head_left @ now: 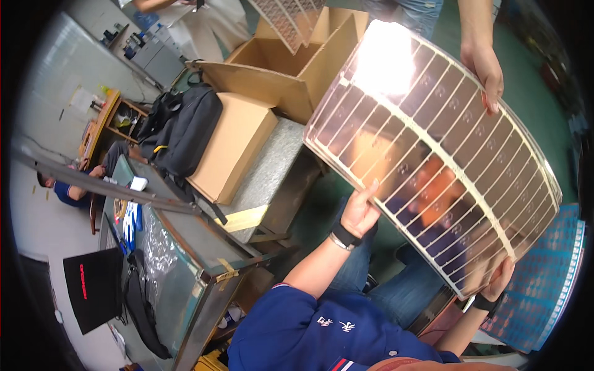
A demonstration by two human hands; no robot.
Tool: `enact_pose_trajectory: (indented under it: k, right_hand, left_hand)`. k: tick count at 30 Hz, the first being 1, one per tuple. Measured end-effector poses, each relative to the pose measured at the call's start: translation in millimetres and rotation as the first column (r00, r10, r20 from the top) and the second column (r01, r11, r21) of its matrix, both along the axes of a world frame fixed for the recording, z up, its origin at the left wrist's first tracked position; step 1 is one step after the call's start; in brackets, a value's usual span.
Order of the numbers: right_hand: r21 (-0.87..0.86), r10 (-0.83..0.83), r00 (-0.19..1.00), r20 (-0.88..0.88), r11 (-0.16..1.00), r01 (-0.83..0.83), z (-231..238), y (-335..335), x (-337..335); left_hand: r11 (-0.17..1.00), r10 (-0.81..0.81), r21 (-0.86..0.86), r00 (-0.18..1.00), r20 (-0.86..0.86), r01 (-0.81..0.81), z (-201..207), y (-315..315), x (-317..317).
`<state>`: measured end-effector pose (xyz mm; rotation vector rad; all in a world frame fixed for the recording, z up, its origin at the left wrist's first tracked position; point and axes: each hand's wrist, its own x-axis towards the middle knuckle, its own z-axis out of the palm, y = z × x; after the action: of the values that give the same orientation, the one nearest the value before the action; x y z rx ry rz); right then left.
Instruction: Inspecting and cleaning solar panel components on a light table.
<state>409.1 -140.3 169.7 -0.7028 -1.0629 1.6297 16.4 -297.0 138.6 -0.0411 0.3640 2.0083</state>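
A large, glossy, slightly bowed sheet point(433, 148) with a grid of pale lines is held up in front of me. It reflects like a mirror, with a bright glare at its far left corner. My left hand point(361, 213) pinches its near left edge, thumb on top and the other fingers partly hidden beneath. At the near right corner, my right hand point(498, 281) grips the same sheet. Another person's hand point(486, 68) is at its far edge, fingers resting over the border. I wear a dark band on each wrist.
Left of the sheet stand an open cardboard box point(260, 77), a flat carton point(238, 145) and a black backpack point(182, 127). A stack of blue patterned sheets point(547, 281) lies at right. Another patterned sheet point(288, 18) hangs over the box. A glass-topped table point(176, 272) stands at left.
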Motion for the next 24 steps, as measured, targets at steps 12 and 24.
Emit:
enact_pose_trajectory:
  k: [12,24]
  right_hand:
    - [-0.127,0.122,0.977,0.176,0.987,-0.100,-37.8,-89.0,13.1]
    - [-0.256,0.372,0.894,0.249,0.916,-0.310,-56.5,-102.7,-82.6]
  left_hand:
    - [0.985,0.053,-0.170,0.984,0.169,-0.024,-35.8,-180.9,59.2]
    - [0.931,0.256,-0.275,0.966,0.023,-0.240,-64.0,-220.5,19.5]
